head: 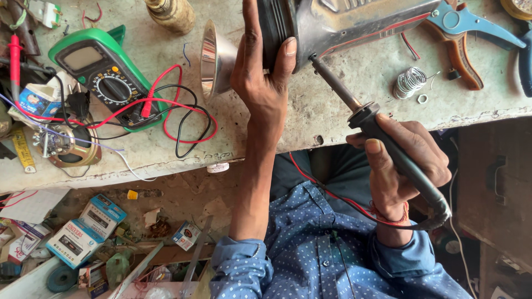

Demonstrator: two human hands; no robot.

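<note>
The left hand point(265, 83) grips a dark plastic torch body point(354, 25) lying at the bench's point(310, 116) near edge. The right hand point(404, 160) clenches a soldering iron point(382, 138), its tip touching the body. A green multimeter point(102, 75) sits toward the left edge.

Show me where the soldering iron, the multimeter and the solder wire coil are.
soldering iron point(407, 169): head view, on its dark handle held in the right hand.
multimeter point(105, 88): head view, on its dial.
solder wire coil point(409, 82): head view, on the coil's windings.
</note>
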